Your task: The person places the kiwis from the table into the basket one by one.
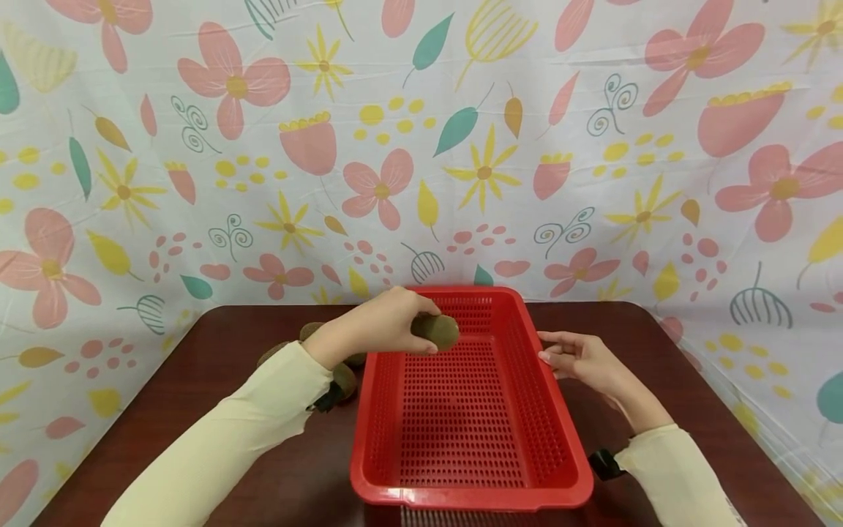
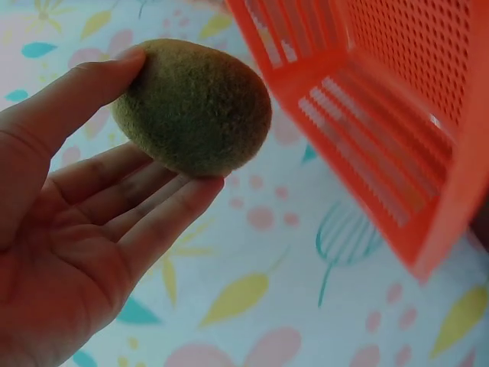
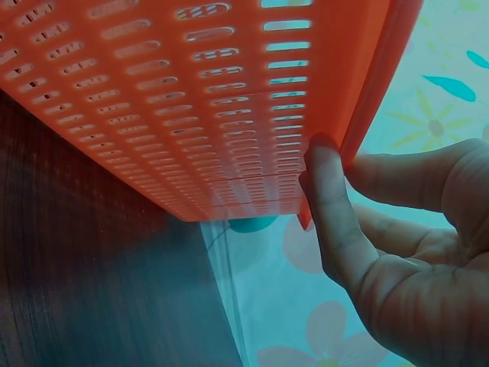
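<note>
In the head view a brown, fuzzy kiwi (image 1: 445, 332) is held by my left hand (image 1: 385, 326) over the left side of a red plastic basket (image 1: 474, 499). The left wrist view shows the thumb on one side of the kiwi (image 2: 195, 107) and the fingertips on the other. My right hand (image 1: 586, 362) is at the basket's right rim. Up close in the right wrist view, its thumb and index finger pinch that rim, with the index finger against the slotted outer wall (image 3: 153, 99). The basket's visible floor holds nothing.
Several more kiwis (image 1: 345, 382) lie on the dark wooden table (image 1: 290, 468) left of the basket, partly hidden behind my left forearm. A white cloth with a flower print (image 1: 421, 146) hangs behind the table. Dark bands (image 1: 606, 464) show at my wrists.
</note>
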Tool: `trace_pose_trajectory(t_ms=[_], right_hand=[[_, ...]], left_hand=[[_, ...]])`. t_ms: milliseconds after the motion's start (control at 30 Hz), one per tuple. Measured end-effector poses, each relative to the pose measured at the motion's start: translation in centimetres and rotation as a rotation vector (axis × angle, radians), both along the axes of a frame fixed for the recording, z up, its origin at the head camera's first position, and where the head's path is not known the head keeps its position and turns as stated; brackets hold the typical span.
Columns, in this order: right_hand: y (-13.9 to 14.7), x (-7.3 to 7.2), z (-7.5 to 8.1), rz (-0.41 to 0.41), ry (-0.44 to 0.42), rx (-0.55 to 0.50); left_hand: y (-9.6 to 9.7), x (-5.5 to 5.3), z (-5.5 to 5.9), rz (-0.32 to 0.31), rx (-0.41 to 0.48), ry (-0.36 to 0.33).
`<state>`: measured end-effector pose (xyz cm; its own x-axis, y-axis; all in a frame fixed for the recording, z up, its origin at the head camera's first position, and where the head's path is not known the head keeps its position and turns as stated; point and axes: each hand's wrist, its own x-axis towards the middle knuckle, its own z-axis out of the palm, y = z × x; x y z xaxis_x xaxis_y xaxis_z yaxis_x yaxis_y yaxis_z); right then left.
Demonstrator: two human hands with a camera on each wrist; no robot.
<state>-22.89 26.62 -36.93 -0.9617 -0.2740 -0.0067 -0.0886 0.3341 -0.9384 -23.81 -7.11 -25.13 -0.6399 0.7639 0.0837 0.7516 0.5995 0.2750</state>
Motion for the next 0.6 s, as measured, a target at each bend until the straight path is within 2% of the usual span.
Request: trace_pose_trajectory(t_ms=[167,300,400,600], right_hand=[[0.1,0.1,-0.1,-0.008,0.003,0.002],[0.2,0.1,-0.1,-0.013,-0.003,-0.001],[0.2,0.1,-0.1,-0.016,-0.01,-0.003],[0.0,0.0,0.0,0.0,0.003,-0.002]], left_hand=[[2.7,-0.5,-0.7,-0.073,0.019,-0.143],[4.7,-0.6,-1.7,-0.091,0.001,-0.261],[5.9,-0.6,-2.4,-0.08,-0.019,-0.332],[7.6,-0.3,-4.3,-0.017,-0.084,-0.445]])
